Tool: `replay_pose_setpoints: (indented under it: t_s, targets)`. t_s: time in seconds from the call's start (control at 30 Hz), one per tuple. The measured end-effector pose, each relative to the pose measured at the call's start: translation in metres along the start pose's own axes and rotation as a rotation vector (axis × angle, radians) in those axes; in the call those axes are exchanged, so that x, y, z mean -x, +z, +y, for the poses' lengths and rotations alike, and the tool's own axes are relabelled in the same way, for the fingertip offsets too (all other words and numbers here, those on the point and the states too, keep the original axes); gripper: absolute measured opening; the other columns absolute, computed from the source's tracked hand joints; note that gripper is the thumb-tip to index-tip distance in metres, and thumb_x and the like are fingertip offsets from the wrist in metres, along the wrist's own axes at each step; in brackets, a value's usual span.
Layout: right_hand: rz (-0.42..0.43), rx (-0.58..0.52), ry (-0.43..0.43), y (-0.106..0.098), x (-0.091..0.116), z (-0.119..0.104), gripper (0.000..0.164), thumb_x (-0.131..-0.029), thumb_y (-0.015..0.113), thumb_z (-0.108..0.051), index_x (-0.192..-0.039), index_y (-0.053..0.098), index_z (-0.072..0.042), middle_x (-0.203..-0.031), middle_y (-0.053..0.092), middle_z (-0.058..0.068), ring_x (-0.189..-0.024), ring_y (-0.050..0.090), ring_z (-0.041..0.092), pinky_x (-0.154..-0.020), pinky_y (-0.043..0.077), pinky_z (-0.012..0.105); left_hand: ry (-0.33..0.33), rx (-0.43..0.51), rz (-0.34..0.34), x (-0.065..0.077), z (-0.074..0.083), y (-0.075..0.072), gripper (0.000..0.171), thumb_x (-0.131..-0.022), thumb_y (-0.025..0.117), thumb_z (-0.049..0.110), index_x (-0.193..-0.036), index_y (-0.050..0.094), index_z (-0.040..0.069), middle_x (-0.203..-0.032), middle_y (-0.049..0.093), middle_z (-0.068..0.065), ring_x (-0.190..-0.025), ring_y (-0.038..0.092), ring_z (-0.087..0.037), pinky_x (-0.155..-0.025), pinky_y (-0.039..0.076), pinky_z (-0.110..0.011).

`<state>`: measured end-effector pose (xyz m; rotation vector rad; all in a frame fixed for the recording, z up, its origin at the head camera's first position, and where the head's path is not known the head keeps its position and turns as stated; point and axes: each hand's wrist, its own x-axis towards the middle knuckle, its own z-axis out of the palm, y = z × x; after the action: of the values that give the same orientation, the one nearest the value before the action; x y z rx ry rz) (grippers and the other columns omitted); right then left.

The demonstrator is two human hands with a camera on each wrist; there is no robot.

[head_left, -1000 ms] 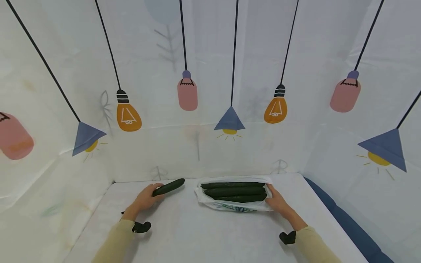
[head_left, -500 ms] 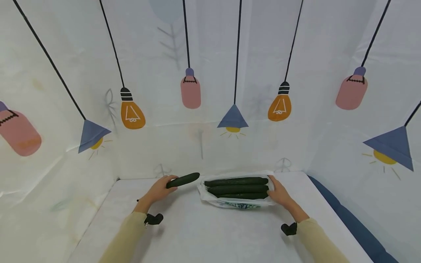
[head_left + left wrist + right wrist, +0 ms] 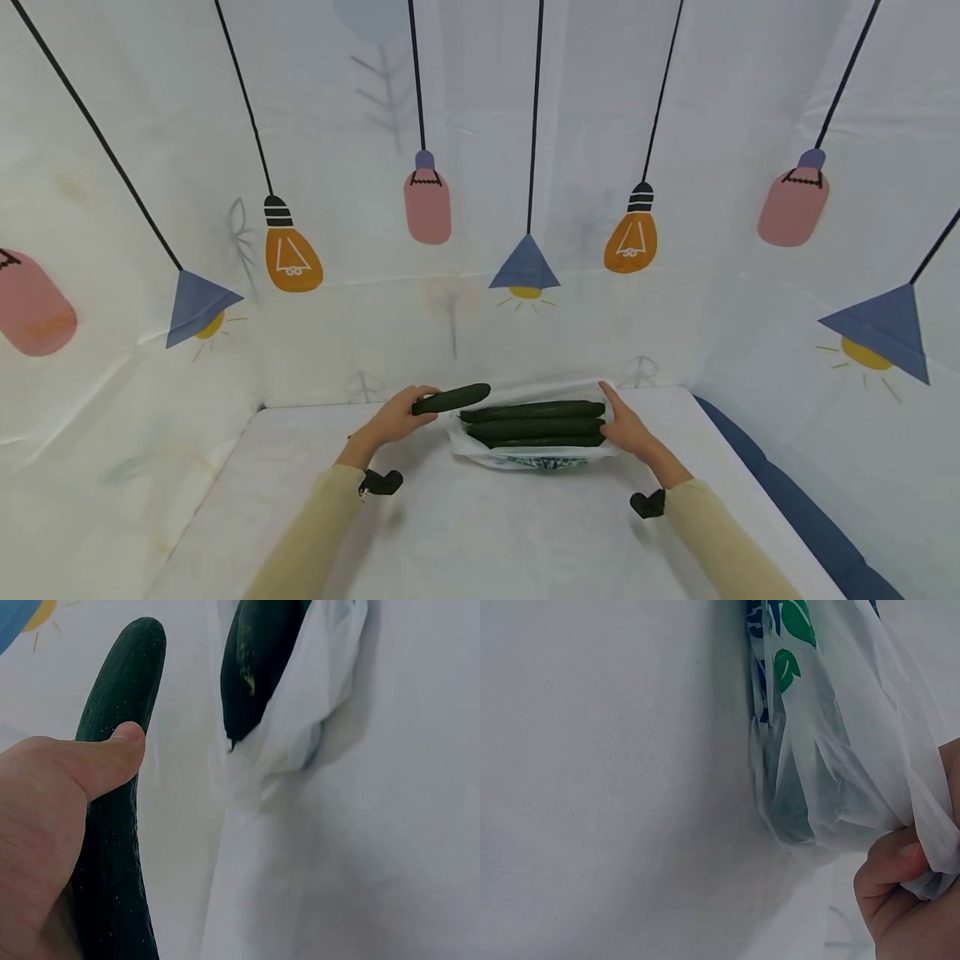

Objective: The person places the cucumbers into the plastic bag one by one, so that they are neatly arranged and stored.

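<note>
My left hand grips a dark green cucumber near one end. Its far tip points right, above the left end of a white plastic bag. In the left wrist view the thumb lies across the cucumber, apart from the bag. Several cucumbers lie side by side inside the bag, whose top is open. On the bag's right end, my right hand holds the edge. Curled fingers pinch the gathered plastic in the right wrist view; part of that hand is cut off.
The bag rests toward the back of a white-covered table. White sheets printed with lamps and bulbs enclose the back and sides. A blue padded shape runs along the table's right edge. Both wrists wear black bands.
My left hand has moved right with the cucumber, bringing its tip from well left of the bag to over its left end. My right hand still holds the bag's edge.
</note>
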<state>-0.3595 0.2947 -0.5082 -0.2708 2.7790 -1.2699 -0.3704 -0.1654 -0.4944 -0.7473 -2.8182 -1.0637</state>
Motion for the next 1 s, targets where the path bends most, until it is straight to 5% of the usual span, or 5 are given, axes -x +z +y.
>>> replay_pose_setpoints:
  t_s: [0.57, 1.0]
  targets:
    - [-0.007, 0.061, 0.020, -0.005, -0.009, -0.005, 0.089, -0.076, 0.050, 0.008, -0.155, 0.012, -0.004, -0.152, 0.021, 0.032, -0.119, 0.040, 0.043, -0.089, 0.038, 0.053, 0.118, -0.030, -0.073, -0.045, 0.045, 0.014, 0.041, -0.094, 0.067, 0.022, -0.134, 0.056, 0.014, -0.108, 0.058, -0.004, -0.093, 0.053, -0.019, -0.084, 0.045, -0.043]
    - [-0.010, 0.067, 0.022, -0.005, -0.014, 0.001, 0.089, -0.074, 0.048, 0.008, -0.155, 0.012, -0.003, -0.152, 0.022, 0.031, -0.114, 0.040, 0.040, -0.089, 0.038, 0.051, 0.154, -0.046, -0.133, -0.060, 0.063, 0.032, 0.042, -0.096, 0.064, 0.024, -0.135, 0.055, 0.014, -0.112, 0.057, -0.005, -0.093, 0.051, -0.020, -0.086, 0.045, -0.042]
